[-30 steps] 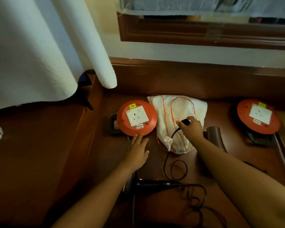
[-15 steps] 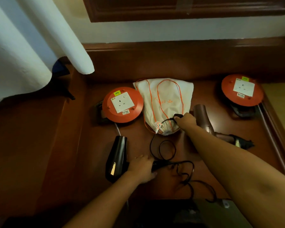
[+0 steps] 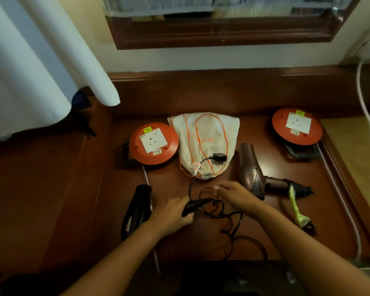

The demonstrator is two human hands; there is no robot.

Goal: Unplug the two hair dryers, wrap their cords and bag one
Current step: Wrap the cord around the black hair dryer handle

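A black hair dryer lies on the wooden table, and my left hand grips its handle. Its black cord lies in loose loops in front of me. The cord's plug rests on a white drawstring bag with orange strings. My right hand is at the cord close to the handle end, fingers bent; its grip on the cord is unclear. A brown hair dryer lies to the right, its cord bound with a green tie.
Two orange cable reels with white sockets sit on the table, one on the left and one at the back right. A white curtain hangs at the left. White cables run along the right side.
My right hand has let go of the plug, which now lies on the bag, and has come back to the cord near the handle. My left hand stays on the black dryer's handle.
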